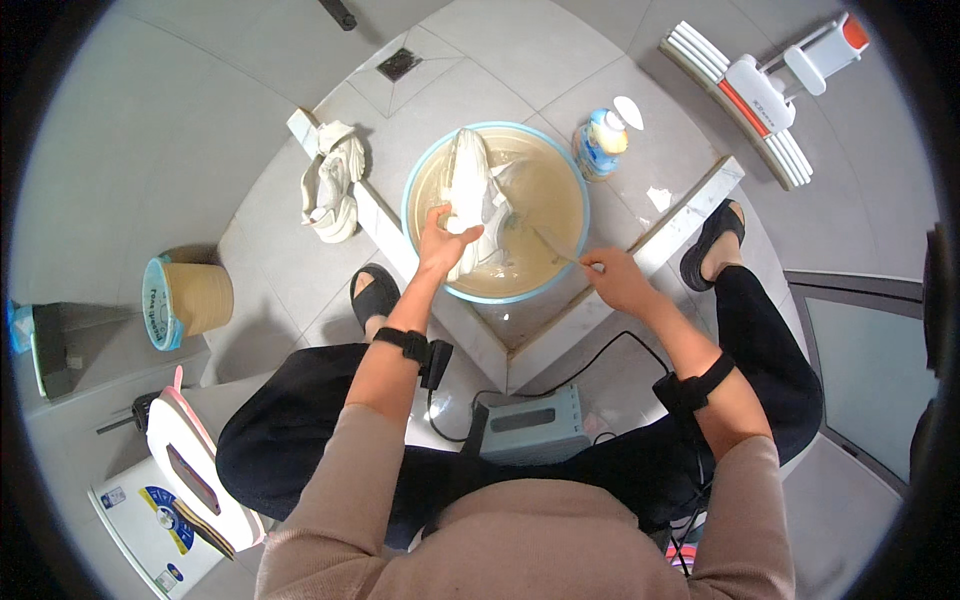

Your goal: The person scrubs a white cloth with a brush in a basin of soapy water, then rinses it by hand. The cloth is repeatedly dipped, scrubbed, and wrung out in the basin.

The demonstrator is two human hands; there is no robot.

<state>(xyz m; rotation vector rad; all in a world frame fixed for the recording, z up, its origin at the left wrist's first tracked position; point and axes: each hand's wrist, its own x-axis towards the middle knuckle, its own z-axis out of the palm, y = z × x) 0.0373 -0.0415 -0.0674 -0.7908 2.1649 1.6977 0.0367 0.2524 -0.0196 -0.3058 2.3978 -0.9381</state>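
Note:
A round basin with a light blue rim [583,225] holds cloudy tan water. A white shoe [470,169] leans in it, partly under the surface. My left hand [444,241] grips the shoe at its near end, thumb and fingers spread around it. Between the fingertips of my right hand [616,277] is the end of a slim-handled brush [553,246], which looks like a toothbrush. It slants over the basin's right side, and its head is blurred by the murky water beside the shoe.
Another white shoe [330,184] rests by the left marble curb [390,229]. A pump bottle [598,146] stands right of the basin, below a sponge mop [757,101] and near a floor drain [400,64]. A grey-blue plastic stool [532,427], black cable [592,364] and bin [199,298] are nearby.

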